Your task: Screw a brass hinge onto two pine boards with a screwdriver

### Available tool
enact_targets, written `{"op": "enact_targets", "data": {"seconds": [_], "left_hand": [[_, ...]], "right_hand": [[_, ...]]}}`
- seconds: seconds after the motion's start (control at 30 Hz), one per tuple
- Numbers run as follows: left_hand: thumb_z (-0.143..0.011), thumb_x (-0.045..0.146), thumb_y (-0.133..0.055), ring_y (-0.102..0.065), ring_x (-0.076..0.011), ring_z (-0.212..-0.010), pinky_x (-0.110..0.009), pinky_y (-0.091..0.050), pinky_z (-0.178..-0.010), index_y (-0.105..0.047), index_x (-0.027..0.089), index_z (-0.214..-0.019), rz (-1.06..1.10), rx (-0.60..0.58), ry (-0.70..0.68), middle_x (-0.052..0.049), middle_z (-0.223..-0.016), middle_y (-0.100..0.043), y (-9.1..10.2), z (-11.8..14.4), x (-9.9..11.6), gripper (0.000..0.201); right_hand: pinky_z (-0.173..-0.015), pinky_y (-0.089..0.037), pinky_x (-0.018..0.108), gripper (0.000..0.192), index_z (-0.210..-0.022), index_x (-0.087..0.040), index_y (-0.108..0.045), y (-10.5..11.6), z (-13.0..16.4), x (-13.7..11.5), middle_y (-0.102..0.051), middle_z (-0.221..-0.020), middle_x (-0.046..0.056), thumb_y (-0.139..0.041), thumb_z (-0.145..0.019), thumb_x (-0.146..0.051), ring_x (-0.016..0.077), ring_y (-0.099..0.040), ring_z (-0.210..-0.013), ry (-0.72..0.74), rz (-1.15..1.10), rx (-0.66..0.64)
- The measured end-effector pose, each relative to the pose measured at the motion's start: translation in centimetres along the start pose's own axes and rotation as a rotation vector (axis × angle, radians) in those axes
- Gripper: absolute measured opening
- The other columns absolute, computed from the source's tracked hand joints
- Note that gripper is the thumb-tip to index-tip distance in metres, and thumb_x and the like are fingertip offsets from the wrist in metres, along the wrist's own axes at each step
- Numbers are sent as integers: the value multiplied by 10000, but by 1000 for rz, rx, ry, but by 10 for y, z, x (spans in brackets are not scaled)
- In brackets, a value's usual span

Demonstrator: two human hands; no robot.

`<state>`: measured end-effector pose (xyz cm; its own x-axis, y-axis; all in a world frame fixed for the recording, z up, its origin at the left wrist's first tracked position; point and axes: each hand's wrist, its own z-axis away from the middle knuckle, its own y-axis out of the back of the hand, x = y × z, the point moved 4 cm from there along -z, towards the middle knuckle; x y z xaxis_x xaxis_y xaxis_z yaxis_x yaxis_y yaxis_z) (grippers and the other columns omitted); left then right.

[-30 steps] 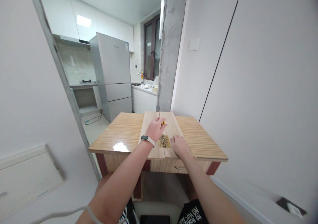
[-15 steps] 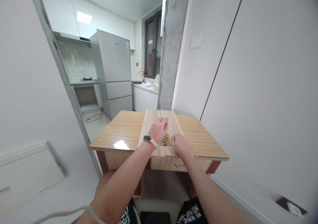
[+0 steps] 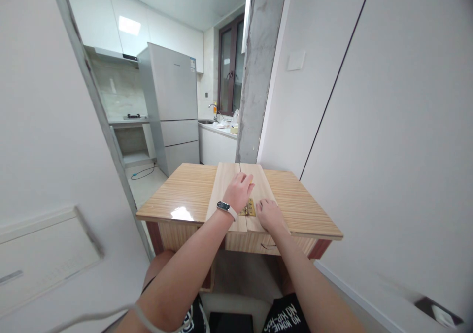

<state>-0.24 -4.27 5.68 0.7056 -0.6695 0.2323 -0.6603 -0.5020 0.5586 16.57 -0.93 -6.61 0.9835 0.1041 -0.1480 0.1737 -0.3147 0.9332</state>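
Note:
Two pale wooden boards (image 3: pixel 226 185) lie side by side on the table, with a narrow seam between them. A brass-coloured hinge (image 3: pixel 251 208) lies across the seam, partly covered by my left hand (image 3: pixel 239 191). That hand wears a light-banded watch (image 3: pixel 226 208) and is raised over the boards, fingers closed around a small yellow thing (image 3: pixel 251 180). Most of the yellow thing is hidden, so its kind does not show. My right hand (image 3: pixel 271 216) rests on the right board with bent fingers, fingertips beside the hinge. Whatever is under those fingertips is hidden.
The striped wooden table (image 3: pixel 177 195) has a drawer front (image 3: pixel 240 244) facing my knees. A white wall (image 3: pixel 369 150) stands close on the right. Beyond the table are a grey pillar (image 3: pixel 258 86), a refrigerator (image 3: pixel 177 91) and a kitchen sink (image 3: pixel 206 121).
The whole view has shifted slightly to the right. Both hands keep nearly the same places over the boards; the left hand has turned a little, and less of the yellow thing shows.

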Motion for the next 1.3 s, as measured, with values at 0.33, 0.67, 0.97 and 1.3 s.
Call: {"op": "enact_targets", "data": {"seconds": [0.33,0.67,0.97,1.3], "left_hand": [[-1004,130,-477,-567,-249,-1127,-423,-498,-992,-517,185,-1338,44,34,15,-115,-1175,-619,-9,4,-8,342],[-981,272,-601,-566,-234,-1052,-399,-517,-942,-618,232,-1232,-3,33,14,-80,-1071,-589,-2,2,-4,255],[-1008,238,-536,-562,-213,-974,-359,-513,-891,-631,221,-1202,-26,33,43,-67,-992,-569,-4,1,-1,217],[-1020,215,-503,-555,-232,-1027,-382,-509,-922,-604,205,-1255,-36,47,14,-77,-1023,-600,-9,2,5,257]], "right_hand": [[-976,-327,357,380,-1076,-177,-673,-6,-1,3,-656,-1172,157,-377,-1037,-411,266,-535,-1141,-2,9,3],[-977,-316,364,394,-1073,-191,-666,-13,-5,5,-648,-1174,148,-352,-1041,-426,269,-520,-1139,6,10,-11],[-953,-328,365,378,-1070,-191,-657,-13,-3,4,-651,-1157,142,-359,-1039,-420,270,-522,-1127,15,20,10],[-979,-331,369,389,-1086,-192,-664,-10,-3,3,-653,-1167,149,-350,-1042,-418,267,-523,-1147,3,18,-10]]}}
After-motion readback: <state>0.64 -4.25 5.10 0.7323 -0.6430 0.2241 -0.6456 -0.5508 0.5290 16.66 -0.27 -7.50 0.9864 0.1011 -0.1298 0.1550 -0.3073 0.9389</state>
